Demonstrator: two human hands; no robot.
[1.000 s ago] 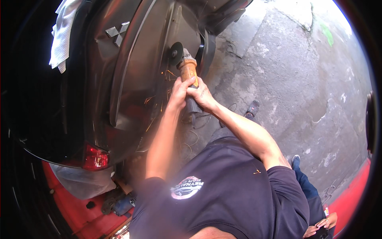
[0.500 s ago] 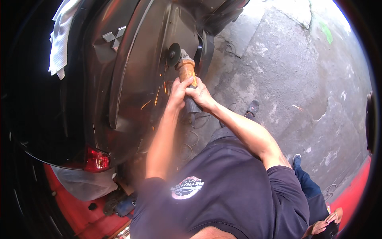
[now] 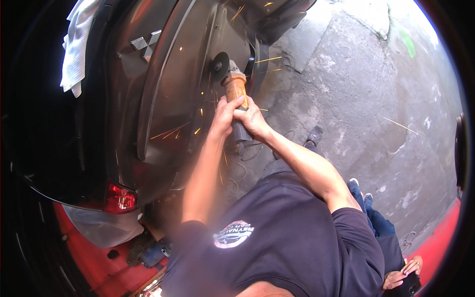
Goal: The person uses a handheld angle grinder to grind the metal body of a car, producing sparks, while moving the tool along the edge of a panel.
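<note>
- I've got both hands on the angle grinder (image 3: 232,84), orange body, dark disc at the far end.
- My left hand (image 3: 223,115) is wrapped shut around the lower part of the orange body, fingers curled over it from the left.
- My right hand (image 3: 251,121) is closed on the dark rear handle just below, thumb side up, touching my left hand.
- The grinder points away from me, tilted slightly left. Its disc (image 3: 219,66) sits against the dark car body panel (image 3: 163,99), near the panel's right edge.
- Sparks (image 3: 170,132) streak off down-left across the panel; a few more fly right over the concrete floor (image 3: 356,99) and some show near the top edge.
- The panel is dark grey and curved, with a chrome emblem (image 3: 146,43) at upper left.
- A white cloth (image 3: 76,47) is draped over the car's top left part.
- Red tail light (image 3: 118,199) at lower left, red bodywork (image 3: 89,247) below it.
- A thin cable (image 3: 247,148) trails on the floor under my right wrist.
- Lower right corner: another person's hand (image 3: 403,274) on a dark flat object; I can't tell what it is.
</note>
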